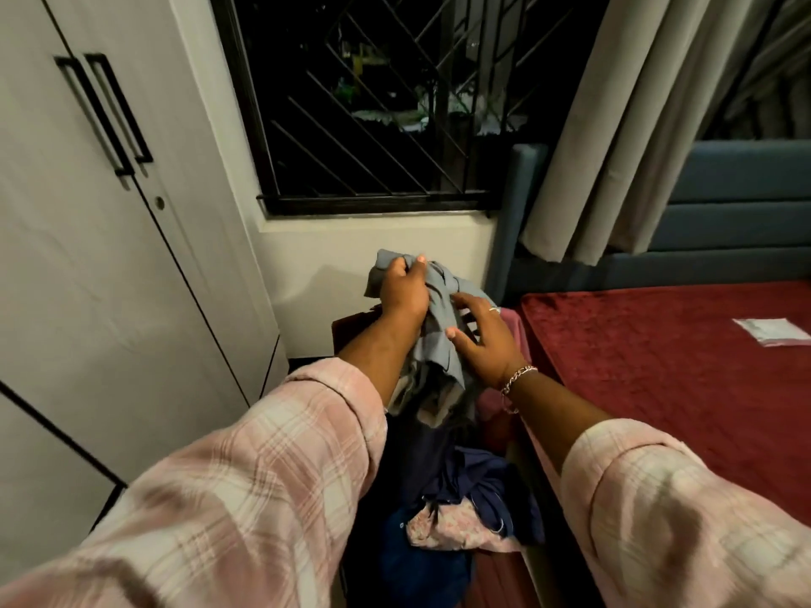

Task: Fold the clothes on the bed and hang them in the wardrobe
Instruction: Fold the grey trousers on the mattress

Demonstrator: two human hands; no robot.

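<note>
— Can you read any words or labels?

— No. There is a small clear packet (771, 331) lying on the red bed (658, 366), far to the right, but what is in it is too blurry to read.

— What do the hands have?

— A grey cloth (439, 309). It is soft and crumpled, all bunched up, with a dark line along one edge. The left hand (403, 289) has its fingers curled tight round the top of it. The right hand (485, 340) lies on its side, just below, with the fingers spread out and touching it. That hand wears a ring, and a chain bracelet (518, 381) sits on the wrist.

— Where is the cloth?

— Held up in the gap between the white wardrobe (109, 256) and the bed, under the dark window (373, 103). Its doors are closed.

— Any more clothes?

— Yes, a pile (461, 511) sits right under the cloth: dark blue things and a pink one with little flowers.

— And the sleeves?

— Both sleeves (263, 476) are pink with white checks.
</note>
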